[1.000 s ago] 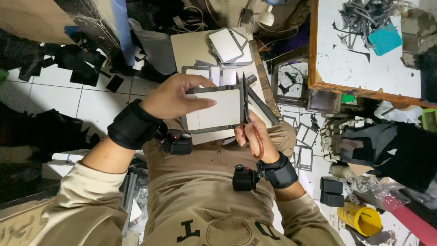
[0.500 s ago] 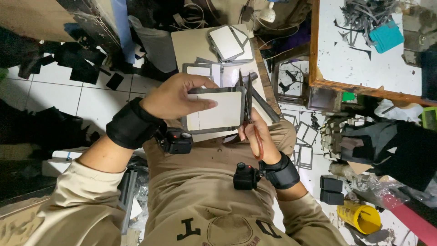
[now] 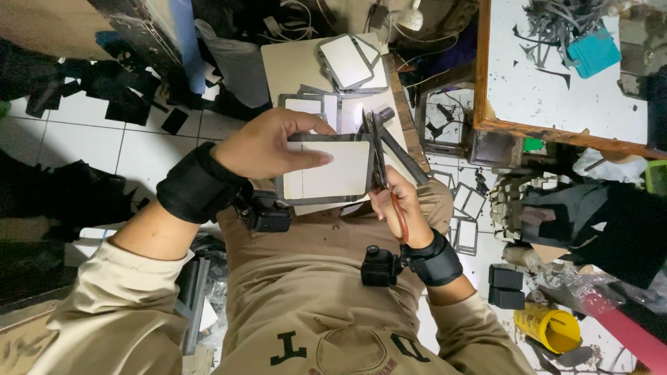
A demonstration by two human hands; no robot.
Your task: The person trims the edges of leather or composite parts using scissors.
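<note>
A flat white card with a dark grey edge (image 3: pixel 326 172) is held up over the lap by the left hand (image 3: pixel 267 142). The thumb is laid across the white face and the other fingers are curled over the top edge, so the hand is closed on the card. The card is held almost flat, facing up to the camera. A pair of scissors (image 3: pixel 381 156) is gripped by the right hand (image 3: pixel 397 205), just at the right edge of the card. The fingers are wrapped tight around the reddish handles, and the dark blades are pointed up and away, touching the card's right side. How far the blades are opened cannot be told. Black bands with small black boxes are worn on both wrists. Beyond the hands, a small pale table (image 3: pixel 295 66) is seen, and a stack of more grey-edged cards (image 3: pixel 347 61) is piled on it. More cards are lying on the floor (image 3: pixel 469 208) to the right. A yellow tub (image 3: pixel 549 328) is seen low on the right, well apart from the hands.
</note>
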